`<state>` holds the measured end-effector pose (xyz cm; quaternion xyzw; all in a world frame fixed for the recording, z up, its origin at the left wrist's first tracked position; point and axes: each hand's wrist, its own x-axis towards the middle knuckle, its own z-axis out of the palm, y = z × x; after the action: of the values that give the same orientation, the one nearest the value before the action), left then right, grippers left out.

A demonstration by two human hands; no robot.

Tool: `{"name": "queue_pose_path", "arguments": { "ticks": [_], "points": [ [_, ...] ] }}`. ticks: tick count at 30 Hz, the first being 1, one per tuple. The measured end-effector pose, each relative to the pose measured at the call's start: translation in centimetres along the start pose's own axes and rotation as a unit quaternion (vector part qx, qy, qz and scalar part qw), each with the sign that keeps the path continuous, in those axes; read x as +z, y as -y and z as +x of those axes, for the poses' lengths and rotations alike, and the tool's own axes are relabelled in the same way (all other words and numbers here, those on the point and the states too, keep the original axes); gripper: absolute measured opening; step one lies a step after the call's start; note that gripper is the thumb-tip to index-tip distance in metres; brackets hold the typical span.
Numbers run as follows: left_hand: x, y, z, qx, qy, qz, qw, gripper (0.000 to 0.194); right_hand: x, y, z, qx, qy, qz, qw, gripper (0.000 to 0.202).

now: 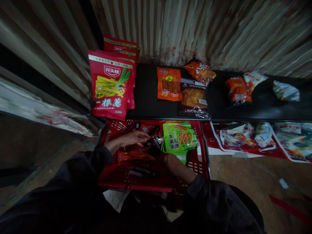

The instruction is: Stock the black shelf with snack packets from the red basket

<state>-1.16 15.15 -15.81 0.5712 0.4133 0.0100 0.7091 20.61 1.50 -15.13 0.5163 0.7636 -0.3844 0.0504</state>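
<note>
Both my hands are inside a red plastic basket (pixel 114 177) that holds several snack bags. My left hand (pixel 133 138) lies over the bags with its fingers stretched out, its fingertips by a dark package (pixel 155 145). My right hand (pixel 170 162) is at the near side of that package; its fingers are hidden in shadow. Just beyond my right hand rests a green snack bag (pixel 179 138). Orange-red packages (pixel 131 156) lie below my left hand, and a dark-wrapped one (pixel 146 128) is at the basket's far side.
Behind the basket runs a black shelf (pixel 146 91). Red snack bags (pixel 110 84) stand at its left; orange (pixel 169 84) and brown (pixel 193 99) bags lie mid-shelf, with more rightward. White-rimmed baskets (pixel 219 146) of packages sit below right. Pleated curtain hangs behind.
</note>
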Motion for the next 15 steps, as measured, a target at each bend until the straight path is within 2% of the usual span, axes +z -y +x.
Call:
{"name": "queue_pose_path", "arguments": {
  "ticks": [2, 5, 10, 15],
  "points": [
    [0.9, 0.3, 0.3, 0.006, 0.036, 0.000, 0.999, 0.047, 0.1, 0.3, 0.0, -0.011, 0.011, -0.004, 1.000, 0.029],
    [2.6, 1.2, 0.8, 0.015, 0.046, 0.016, 0.999, 0.050, 0.5, 0.9, 0.2, 0.006, 0.018, -0.022, 1.000, 0.024],
    [4.7, 2.9, 1.4, 0.024, 0.015, -0.044, 0.999, 0.068, 1.5, 1.1, 0.3, 0.002, 0.022, -0.050, 0.998, 0.025],
    [4.2, 2.3, 1.5, -0.006, -0.051, -0.044, 0.998, 0.059, 1.7, 0.7, 0.3, 0.002, 0.005, -0.032, 0.999, 0.025]
  ]
}}
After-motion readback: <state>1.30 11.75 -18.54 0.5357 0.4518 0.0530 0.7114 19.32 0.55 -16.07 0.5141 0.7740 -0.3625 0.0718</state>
